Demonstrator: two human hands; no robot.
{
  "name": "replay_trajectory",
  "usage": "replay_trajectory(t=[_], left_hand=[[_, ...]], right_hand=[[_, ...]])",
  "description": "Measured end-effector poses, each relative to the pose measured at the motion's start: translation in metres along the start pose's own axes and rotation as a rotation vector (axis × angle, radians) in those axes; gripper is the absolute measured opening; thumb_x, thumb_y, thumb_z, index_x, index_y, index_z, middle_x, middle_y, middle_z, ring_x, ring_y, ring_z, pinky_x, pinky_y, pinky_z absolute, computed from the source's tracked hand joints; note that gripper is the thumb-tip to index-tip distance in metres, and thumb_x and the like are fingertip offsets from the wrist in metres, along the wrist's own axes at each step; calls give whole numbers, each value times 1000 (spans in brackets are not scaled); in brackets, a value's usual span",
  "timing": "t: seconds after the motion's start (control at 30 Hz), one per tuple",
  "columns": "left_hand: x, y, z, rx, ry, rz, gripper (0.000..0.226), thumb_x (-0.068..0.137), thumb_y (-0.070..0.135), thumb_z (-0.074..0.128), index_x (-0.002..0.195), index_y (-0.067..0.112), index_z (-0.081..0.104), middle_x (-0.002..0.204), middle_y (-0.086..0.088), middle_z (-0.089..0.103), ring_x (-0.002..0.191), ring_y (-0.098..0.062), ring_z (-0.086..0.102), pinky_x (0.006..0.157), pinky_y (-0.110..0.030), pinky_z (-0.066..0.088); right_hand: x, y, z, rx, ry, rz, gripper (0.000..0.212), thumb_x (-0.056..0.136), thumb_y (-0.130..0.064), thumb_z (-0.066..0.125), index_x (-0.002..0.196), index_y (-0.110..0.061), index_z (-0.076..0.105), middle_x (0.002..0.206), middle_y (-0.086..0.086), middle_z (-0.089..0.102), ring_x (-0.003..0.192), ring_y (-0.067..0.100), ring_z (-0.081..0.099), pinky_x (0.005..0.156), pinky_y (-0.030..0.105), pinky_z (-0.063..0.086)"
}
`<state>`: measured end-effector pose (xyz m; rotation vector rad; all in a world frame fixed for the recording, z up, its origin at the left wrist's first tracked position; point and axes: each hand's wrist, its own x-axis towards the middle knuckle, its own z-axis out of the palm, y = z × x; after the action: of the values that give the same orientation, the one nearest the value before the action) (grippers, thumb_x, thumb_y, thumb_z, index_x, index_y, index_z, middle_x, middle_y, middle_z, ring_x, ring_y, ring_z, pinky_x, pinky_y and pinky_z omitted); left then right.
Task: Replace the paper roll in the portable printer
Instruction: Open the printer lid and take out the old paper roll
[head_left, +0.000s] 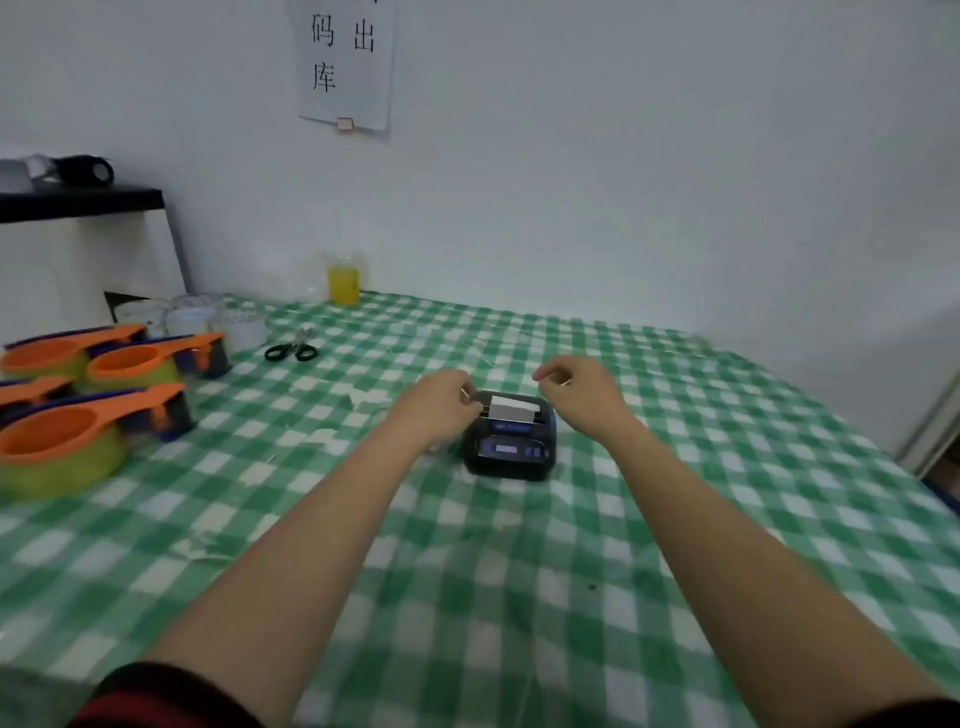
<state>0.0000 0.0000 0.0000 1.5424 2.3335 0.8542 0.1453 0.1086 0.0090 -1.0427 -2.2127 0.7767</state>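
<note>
A small black portable printer (511, 441) sits on the green checked tablecloth (467, 571) in the middle of the view. A strip of white paper (511, 408) sticks up from its top slot. My left hand (441, 402) rests against the printer's left upper edge with the fingers curled in. My right hand (582, 392) hovers just right of the printer's top, fingers loosely curled and nothing visibly held. Whether the lid is latched is not clear.
Several green containers with orange scoop lids (88, 405) crowd the left side. Black-handled scissors (291, 349) lie behind them, near white rolls (192, 319). A cup of yellow liquid (343, 280) stands at the wall. The table's right edge drops off near a door frame (930, 431).
</note>
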Motion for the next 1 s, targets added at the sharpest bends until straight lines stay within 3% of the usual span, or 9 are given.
replay_trajectory(t=[0.27, 0.37, 0.47, 0.67, 0.83, 1.0], left_hand=[[-4, -10, 19, 123, 25, 26, 37, 88, 33, 58, 121, 17, 58, 122, -4, 63, 109, -24, 57, 90, -37, 45], [10, -16, 25, 217, -18, 18, 46, 84, 45, 59, 123, 24, 54, 128, -1, 59, 124, -24, 47, 104, -43, 30], [24, -20, 28, 253, -89, -5, 53, 81, 56, 57, 127, 29, 50, 134, 0, 54, 133, -23, 38, 112, -47, 14], [34, -21, 24, 308, -266, 5, 66, 73, 66, 59, 130, 35, 46, 136, 1, 53, 139, -21, 27, 113, -52, -5], [32, -18, 25, 281, -213, 46, 64, 72, 59, 66, 127, 32, 49, 140, 1, 49, 142, -15, 22, 112, -53, -16], [27, -23, 28, 233, -104, 77, 72, 68, 54, 72, 130, 32, 44, 137, 7, 49, 141, -13, 20, 112, -52, -15]], right_hand=[[-2, 36, 15, 19, -27, 57, 25, 90, -15, 53, 114, -18, 62, 123, 3, 59, 104, 18, 56, 83, 30, 45], [12, 44, 18, 57, -78, 104, 38, 92, -11, 48, 129, -15, 54, 139, 5, 49, 121, 22, 50, 90, 29, 40], [27, 49, 23, 60, -117, 204, 40, 95, -18, 42, 133, -12, 49, 133, 12, 54, 105, 24, 54, 86, 32, 42], [44, 53, 33, 33, -238, 324, 40, 95, -37, 39, 109, -6, 61, 104, 12, 63, 94, 28, 61, 90, 44, 50], [44, 53, 29, 341, -204, 407, 29, 94, -27, 50, 109, -5, 61, 83, 3, 61, 71, 16, 58, 62, 28, 50], [35, 58, 27, 591, -223, 445, 33, 92, -31, 58, 109, -2, 62, 96, 7, 67, 84, 19, 64, 75, 30, 55]])
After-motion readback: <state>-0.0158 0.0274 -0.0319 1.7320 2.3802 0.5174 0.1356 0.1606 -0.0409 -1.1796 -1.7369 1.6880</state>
